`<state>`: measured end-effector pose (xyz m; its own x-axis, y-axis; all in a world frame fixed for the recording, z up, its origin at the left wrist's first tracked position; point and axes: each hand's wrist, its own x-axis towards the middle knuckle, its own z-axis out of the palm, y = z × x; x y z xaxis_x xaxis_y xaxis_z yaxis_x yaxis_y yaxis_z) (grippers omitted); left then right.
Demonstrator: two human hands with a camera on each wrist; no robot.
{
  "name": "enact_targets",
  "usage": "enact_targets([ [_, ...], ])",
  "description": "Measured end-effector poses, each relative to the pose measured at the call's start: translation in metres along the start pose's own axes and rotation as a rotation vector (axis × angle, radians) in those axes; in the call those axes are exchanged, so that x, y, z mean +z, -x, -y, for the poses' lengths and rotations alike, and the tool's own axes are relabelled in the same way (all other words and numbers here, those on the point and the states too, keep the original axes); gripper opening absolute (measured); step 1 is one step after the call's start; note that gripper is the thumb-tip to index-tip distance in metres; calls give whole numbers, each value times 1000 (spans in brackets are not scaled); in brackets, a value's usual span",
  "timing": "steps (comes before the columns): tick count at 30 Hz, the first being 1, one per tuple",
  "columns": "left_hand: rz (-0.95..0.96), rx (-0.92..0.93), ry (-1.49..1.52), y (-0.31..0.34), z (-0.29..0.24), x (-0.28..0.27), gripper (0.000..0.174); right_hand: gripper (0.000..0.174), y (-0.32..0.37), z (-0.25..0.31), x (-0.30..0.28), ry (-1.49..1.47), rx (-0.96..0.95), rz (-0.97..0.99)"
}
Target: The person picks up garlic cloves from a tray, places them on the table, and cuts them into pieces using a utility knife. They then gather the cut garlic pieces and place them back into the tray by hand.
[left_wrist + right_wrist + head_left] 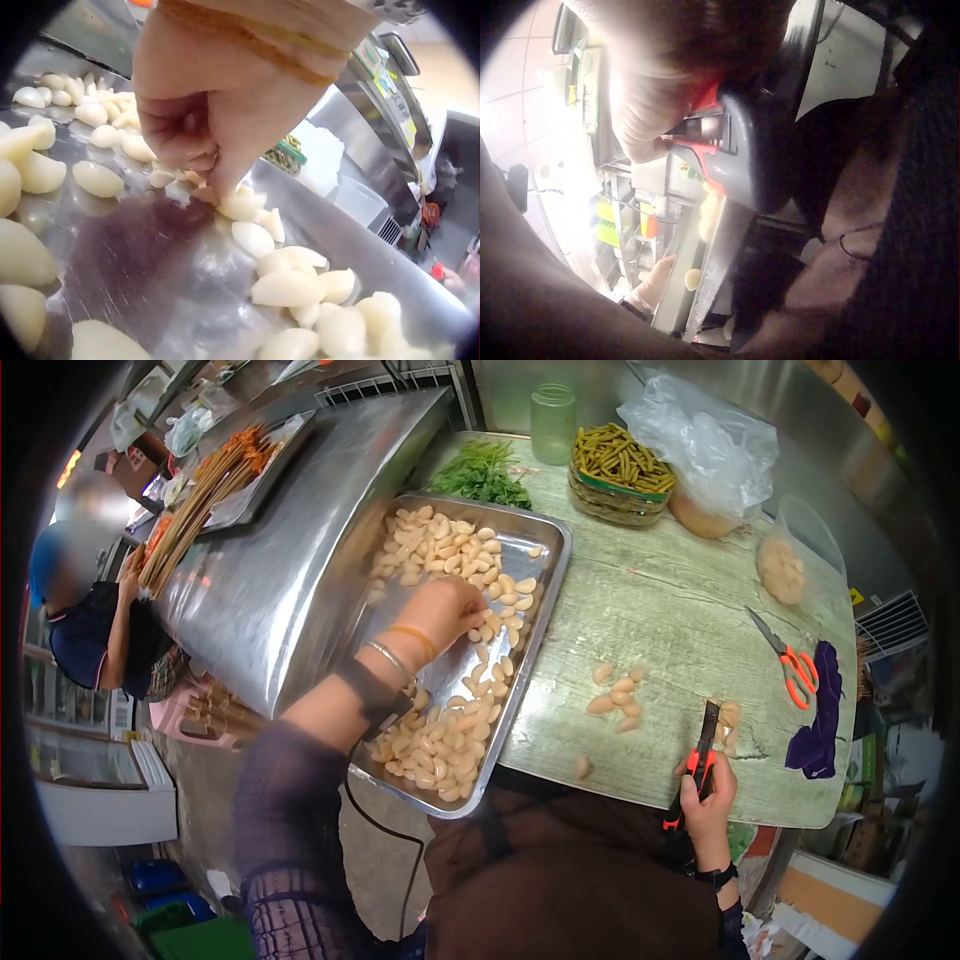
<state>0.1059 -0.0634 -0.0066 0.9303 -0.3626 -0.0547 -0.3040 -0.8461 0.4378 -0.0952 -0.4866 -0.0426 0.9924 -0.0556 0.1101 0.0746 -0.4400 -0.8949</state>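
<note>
My left hand (pixel 448 610) reaches into a steel tray (pixel 562 550) of peeled garlic cloves (pixel 435 745). In the left wrist view, the left hand (pixel 187 112) has its fingers curled, with thumb and fingertips pinching at a garlic clove (pixel 204 195) close over the tray floor. At the table's front edge my right hand (pixel 708 800) grips a red and black utility knife (pixel 703 755), blade end pointing away from me. The right wrist view shows the knife (pixel 739 150) dark and close up in the hand. Several cloves (pixel 625 695) lie on the table, and more (pixel 729 720) beside the knife.
Orange-handled scissors (pixel 797 670) and a purple cloth (pixel 822 720) lie at the table's right. Along the back stand green herbs (pixel 480 475), a jar (pixel 553 425), a container of cut green pods (pixel 620 470) and plastic bags (pixel 700 440). Another person (pixel 85 620) stands at far left near skewers (pixel 205 500).
</note>
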Motion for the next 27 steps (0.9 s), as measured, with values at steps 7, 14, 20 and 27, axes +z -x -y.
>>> enact_targets([
  [7,188,-413,621,25,9,-26,21,21,2,-4,0,-12,6,-7],
  [14,44,-375,349,85,22,-63,23,20,4,-9,3,-42,22,-19],
  [20,183,-394,446,118,30,-62,22,21,2,-5,1,-46,30,-5],
  [27,66,-458,106,111,13,-51,20,20,3,-8,1,-72,46,2],
])
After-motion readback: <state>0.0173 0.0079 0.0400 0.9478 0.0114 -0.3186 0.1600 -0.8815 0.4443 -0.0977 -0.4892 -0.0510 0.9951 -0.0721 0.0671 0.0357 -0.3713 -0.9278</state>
